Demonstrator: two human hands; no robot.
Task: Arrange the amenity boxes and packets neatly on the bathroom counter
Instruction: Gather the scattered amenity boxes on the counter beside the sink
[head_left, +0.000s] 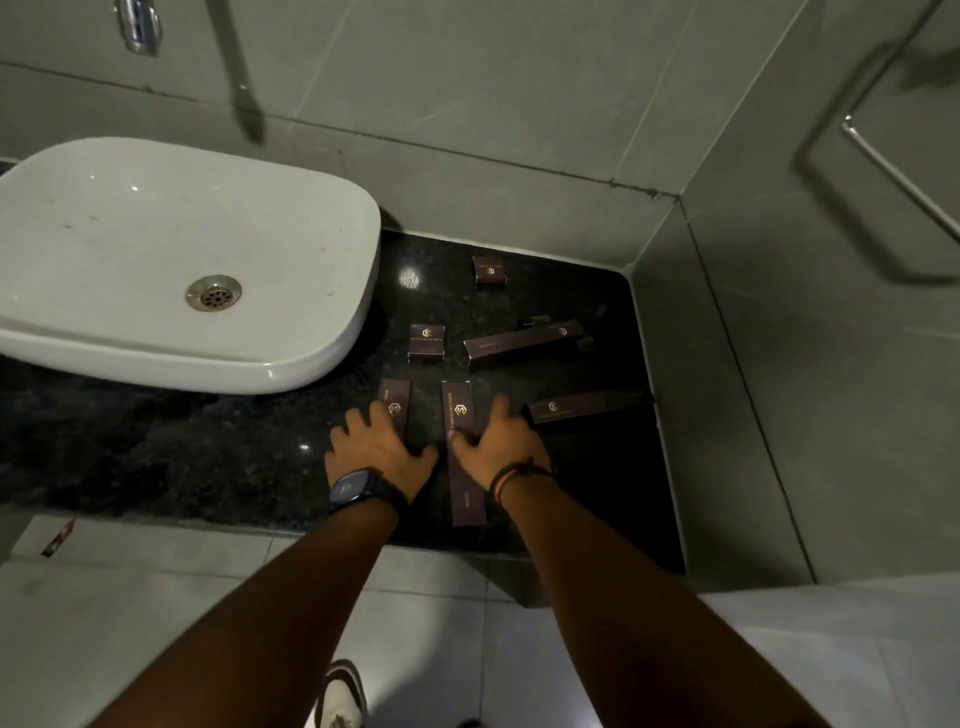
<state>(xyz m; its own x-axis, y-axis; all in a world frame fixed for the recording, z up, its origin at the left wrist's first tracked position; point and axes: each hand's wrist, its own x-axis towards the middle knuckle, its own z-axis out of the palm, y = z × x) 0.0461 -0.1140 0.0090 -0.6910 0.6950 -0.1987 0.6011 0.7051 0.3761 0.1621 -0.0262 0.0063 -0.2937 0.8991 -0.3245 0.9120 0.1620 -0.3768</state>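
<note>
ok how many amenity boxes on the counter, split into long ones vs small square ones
long boxes: 4
small square boxes: 2
total: 6

tap (137, 23) cut off, box lettering (426, 339) illegible

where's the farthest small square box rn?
Head view: small dark square box lies alone at the black granite counter's back, right of the white basin.
</note>
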